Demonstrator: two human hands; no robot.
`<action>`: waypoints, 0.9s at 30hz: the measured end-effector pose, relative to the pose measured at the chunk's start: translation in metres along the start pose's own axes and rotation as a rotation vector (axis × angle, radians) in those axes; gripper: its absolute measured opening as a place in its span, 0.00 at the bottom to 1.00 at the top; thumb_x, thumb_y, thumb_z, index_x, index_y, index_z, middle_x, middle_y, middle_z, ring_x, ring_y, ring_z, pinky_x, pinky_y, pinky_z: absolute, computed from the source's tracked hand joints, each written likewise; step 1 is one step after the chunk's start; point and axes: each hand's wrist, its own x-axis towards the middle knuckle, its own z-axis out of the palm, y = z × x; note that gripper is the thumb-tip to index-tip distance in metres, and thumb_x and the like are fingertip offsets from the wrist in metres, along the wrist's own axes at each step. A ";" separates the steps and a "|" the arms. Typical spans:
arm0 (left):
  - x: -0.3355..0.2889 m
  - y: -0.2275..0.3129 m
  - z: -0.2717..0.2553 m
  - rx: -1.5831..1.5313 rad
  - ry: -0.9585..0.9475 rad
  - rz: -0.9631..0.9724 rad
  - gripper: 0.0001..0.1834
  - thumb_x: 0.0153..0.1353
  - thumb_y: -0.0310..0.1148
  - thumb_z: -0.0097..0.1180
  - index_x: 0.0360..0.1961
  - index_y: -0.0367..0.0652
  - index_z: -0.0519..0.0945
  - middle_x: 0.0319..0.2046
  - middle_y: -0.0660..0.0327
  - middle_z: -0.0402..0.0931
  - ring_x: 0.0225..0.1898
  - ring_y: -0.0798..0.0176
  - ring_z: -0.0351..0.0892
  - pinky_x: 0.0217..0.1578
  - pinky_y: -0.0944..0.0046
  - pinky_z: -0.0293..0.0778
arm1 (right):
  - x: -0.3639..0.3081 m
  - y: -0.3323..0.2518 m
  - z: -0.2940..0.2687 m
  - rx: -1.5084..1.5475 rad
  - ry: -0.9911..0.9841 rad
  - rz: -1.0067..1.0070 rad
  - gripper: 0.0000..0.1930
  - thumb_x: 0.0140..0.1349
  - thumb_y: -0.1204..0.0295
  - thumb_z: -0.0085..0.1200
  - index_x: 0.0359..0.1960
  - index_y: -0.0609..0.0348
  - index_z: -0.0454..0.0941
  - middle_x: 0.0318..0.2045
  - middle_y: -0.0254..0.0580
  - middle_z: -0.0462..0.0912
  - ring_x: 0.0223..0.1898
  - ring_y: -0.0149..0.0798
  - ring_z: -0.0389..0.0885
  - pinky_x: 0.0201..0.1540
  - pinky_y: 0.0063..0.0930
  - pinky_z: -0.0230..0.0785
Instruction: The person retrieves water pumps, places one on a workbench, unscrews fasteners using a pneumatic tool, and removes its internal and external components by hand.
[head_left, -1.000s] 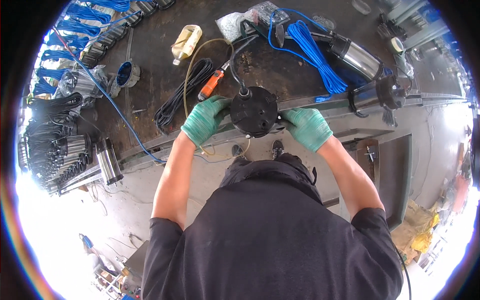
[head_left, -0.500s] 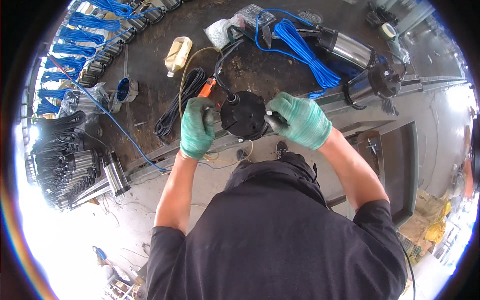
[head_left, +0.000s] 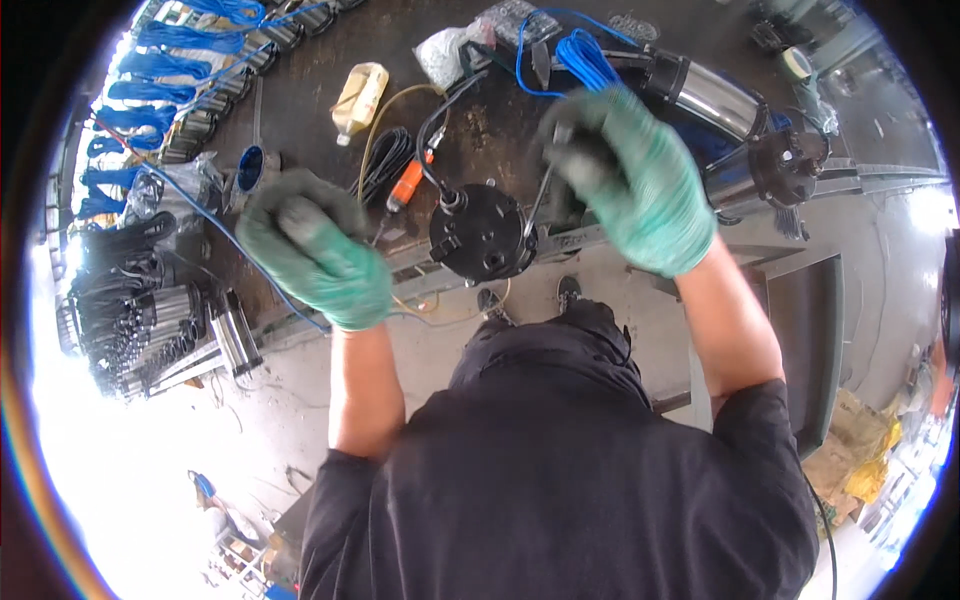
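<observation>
A round black pump end cap (head_left: 480, 235) with holes in its face and a thick black cable rising from it stands at the bench edge. My right hand (head_left: 635, 175), in a green and grey glove, is closed round the top of a thin metal rod (head_left: 541, 195). The rod's lower end meets the right rim of the cap. My left hand (head_left: 318, 250), gloved alike, hovers left of the cap, fingers curled in; whatever it may hold is hidden. Between that hand and the cap lies an orange-bodied driver tool (head_left: 405, 186) with a thin bit.
A yellowish plastic bottle (head_left: 360, 102) and a coiled black cable (head_left: 388, 160) lie beyond the driver. Steel pump bodies (head_left: 715, 100) lie at right, near a blue cable bundle (head_left: 585, 60). More pumps with blue coils (head_left: 150, 95) line the far left.
My left hand has moved off the cap to the left. My right hand has risen up and right, and the metal rod now shows. The cap looks turned.
</observation>
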 end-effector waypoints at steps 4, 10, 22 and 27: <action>0.002 -0.011 -0.040 0.201 -0.298 -0.103 0.17 0.77 0.44 0.47 0.48 0.39 0.76 0.31 0.62 0.75 0.19 0.76 0.62 0.18 0.74 0.54 | 0.026 0.036 -0.012 -0.519 -0.104 -0.233 0.12 0.69 0.73 0.57 0.52 0.59 0.76 0.40 0.51 0.86 0.30 0.46 0.85 0.37 0.37 0.78; -0.107 -0.030 -0.067 0.608 -0.831 -0.474 0.19 0.64 0.42 0.68 0.49 0.42 0.79 0.29 0.55 0.80 0.27 0.56 0.80 0.32 0.58 0.78 | 0.045 0.132 0.012 -0.485 -0.690 0.148 0.20 0.68 0.73 0.52 0.62 0.48 0.77 0.43 0.55 0.86 0.45 0.58 0.85 0.48 0.44 0.77; -0.164 -0.023 -0.029 0.782 -0.691 -0.485 0.13 0.60 0.35 0.70 0.42 0.45 0.80 0.29 0.55 0.84 0.31 0.48 0.85 0.30 0.52 0.78 | 0.099 0.124 0.036 -0.561 -1.144 0.148 0.29 0.58 0.89 0.48 0.62 0.54 0.79 0.42 0.47 0.89 0.37 0.41 0.87 0.36 0.35 0.80; -0.163 -0.020 -0.029 0.798 -0.719 -0.338 0.08 0.62 0.32 0.66 0.40 0.46 0.81 0.29 0.53 0.83 0.31 0.44 0.84 0.29 0.49 0.77 | 0.094 0.137 0.033 -0.570 -1.051 -0.087 0.20 0.59 0.80 0.54 0.55 0.56 0.82 0.41 0.53 0.87 0.41 0.53 0.86 0.44 0.42 0.79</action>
